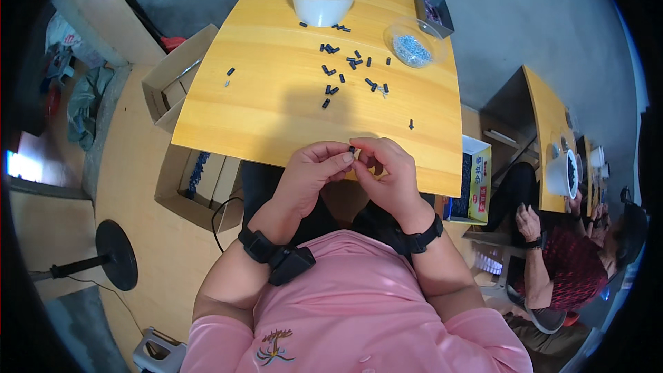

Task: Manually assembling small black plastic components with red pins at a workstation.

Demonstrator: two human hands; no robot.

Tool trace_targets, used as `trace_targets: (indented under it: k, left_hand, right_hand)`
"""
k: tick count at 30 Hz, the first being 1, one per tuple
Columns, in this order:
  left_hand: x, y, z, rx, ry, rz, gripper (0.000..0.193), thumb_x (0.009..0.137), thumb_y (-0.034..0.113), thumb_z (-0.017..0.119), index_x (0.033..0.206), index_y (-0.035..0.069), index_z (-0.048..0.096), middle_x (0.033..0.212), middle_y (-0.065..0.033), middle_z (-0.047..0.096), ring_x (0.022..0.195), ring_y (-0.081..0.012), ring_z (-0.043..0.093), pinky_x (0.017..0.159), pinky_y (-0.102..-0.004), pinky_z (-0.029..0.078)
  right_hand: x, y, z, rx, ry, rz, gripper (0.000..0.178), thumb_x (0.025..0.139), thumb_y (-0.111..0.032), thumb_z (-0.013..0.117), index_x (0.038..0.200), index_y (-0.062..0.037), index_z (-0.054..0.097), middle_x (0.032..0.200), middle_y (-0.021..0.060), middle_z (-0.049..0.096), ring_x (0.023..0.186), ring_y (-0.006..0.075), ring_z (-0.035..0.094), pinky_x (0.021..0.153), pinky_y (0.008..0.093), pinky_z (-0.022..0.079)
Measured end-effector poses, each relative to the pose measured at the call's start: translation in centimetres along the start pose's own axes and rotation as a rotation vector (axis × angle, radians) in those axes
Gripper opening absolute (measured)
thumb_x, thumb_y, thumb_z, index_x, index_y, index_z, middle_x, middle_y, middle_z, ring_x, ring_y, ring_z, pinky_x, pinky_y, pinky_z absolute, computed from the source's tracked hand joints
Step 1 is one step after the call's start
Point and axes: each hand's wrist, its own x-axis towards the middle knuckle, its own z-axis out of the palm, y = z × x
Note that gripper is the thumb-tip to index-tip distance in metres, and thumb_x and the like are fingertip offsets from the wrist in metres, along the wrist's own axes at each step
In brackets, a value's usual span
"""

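Observation:
Close to my body, just past the table's near edge, both my hands meet fingertip to fingertip. My left hand [316,168] pinches a small black cylindrical piece [352,150], mostly hidden by the fingers. Bent around the other side of it, my right hand [388,171] has thumb and forefinger drawn together; whatever lies between them is too small to make out. Similar loose black pieces [341,78] are scattered over the wooden table [242,110] beyond my hands. One black piece with a thin tip [411,124] stands apart at the right.
A white bucket [323,10] heaped with black pieces stands at the far edge. Right of it are a clear bowl [394,45] of small silvery parts and a dark box [442,24]. Cardboard boxes [169,183] flank the table. Another person [577,269] sits at the right.

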Motion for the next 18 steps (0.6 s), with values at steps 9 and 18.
trace_targets:
  k: [9, 18]
  left_hand:
    - [-0.2, 0.0, -0.5, 0.044, -0.045, 0.001, 0.018, 0.088, 0.02, 0.063, 0.099, 0.006, 0.065, 0.09, -0.0029, 0.065, 0.078, -0.009, 0.061, 0.07, -0.0213, 0.049]
    - [-0.3, 0.9, -0.7, -0.169, -0.051, -0.127, 0.023, 0.09, 0.026, 0.06, 0.094, 0.004, 0.067, 0.083, -0.0017, 0.065, 0.075, -0.0069, 0.059, 0.068, -0.0197, 0.046]
  right_hand:
    - [0.2, -0.1, 0.1, -0.106, -0.017, -0.05, 0.03, 0.068, 0.004, 0.069, 0.095, -0.0062, 0.061, 0.07, 0.0072, 0.054, 0.063, 0.0214, 0.054, 0.057, 0.0293, 0.045]
    - [-0.4, 0.6, 0.3, 0.105, -0.061, 0.082, 0.029, 0.073, 0.003, 0.069, 0.1, -0.0062, 0.064, 0.074, 0.0046, 0.057, 0.065, 0.0152, 0.054, 0.059, 0.0244, 0.044]
